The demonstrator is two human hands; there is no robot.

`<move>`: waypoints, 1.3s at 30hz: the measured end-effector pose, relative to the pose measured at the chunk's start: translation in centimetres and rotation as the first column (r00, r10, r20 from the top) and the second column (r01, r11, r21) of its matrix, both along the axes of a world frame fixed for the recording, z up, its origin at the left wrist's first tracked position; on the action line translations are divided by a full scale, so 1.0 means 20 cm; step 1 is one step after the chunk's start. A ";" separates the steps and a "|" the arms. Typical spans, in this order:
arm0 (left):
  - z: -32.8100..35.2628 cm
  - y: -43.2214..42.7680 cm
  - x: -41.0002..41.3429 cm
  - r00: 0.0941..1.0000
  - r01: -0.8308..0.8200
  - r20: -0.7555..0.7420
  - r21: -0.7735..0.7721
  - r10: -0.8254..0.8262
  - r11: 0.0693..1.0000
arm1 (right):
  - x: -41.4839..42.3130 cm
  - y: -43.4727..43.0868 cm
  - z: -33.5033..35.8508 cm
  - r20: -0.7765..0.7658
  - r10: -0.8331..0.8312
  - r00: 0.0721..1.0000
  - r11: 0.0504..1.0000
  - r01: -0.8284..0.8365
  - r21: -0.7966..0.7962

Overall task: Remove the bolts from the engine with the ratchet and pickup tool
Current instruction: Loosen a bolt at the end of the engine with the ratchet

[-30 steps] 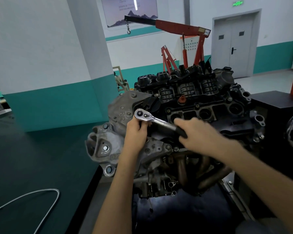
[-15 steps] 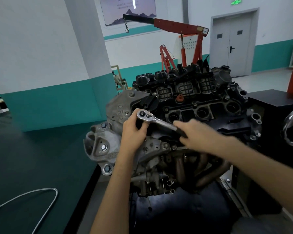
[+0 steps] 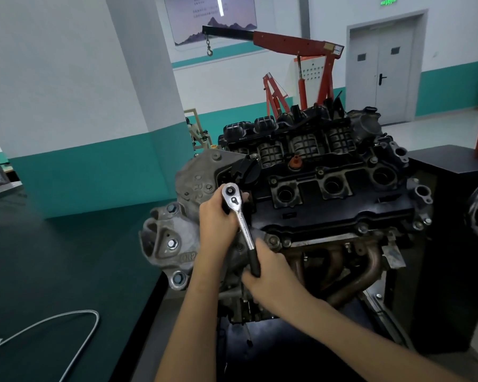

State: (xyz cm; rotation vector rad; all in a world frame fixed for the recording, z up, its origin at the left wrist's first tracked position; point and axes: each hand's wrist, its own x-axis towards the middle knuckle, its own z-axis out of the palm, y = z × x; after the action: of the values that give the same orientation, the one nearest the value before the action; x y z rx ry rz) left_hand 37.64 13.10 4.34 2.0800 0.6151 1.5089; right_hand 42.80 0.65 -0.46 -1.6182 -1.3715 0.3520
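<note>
Chrome ratchet (image 3: 243, 226) head in left grip (image 3: 214, 219), handle in right grip (image 3: 273, 274).

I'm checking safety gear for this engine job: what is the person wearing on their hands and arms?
Nothing that shows. The left hand and right hand are bare: no gloves, rings or watch in view. The left forearm and right forearm are bare too, with no sleeve down to the picture's lower edge.

Green sign (image 3: 386, 0) and poster (image 3: 210, 17) lettering too blurred.
</note>
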 end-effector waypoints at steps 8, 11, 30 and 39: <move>0.02 0.03 -0.01 0.989 0.117 -0.104 0.079 -0.109 0.990 | 0.57 -0.07 0.43 0.779 0.006 0.627 0.973 0.178 -0.150; 0.02 0.03 -0.01 0.994 0.087 -0.073 0.055 -0.083 0.995 | 0.62 -0.03 0.56 0.897 -0.040 0.441 0.973 0.223 -0.066; 0.04 0.02 -0.04 0.964 0.254 -0.098 0.047 -0.249 0.966 | 0.50 -0.08 0.33 0.686 0.009 0.727 0.978 0.136 -0.157; 0.01 0.01 0.00 1.000 -0.005 -0.015 0.061 0.006 0.998 | 0.29 -0.10 0.19 0.439 -0.096 0.893 0.984 0.152 -0.093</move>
State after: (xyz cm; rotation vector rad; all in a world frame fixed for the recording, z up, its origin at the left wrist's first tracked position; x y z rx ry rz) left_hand 37.66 13.39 4.44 2.1382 0.5879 1.5343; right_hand 48.52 -1.29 3.37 -1.9605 -1.5863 -0.0063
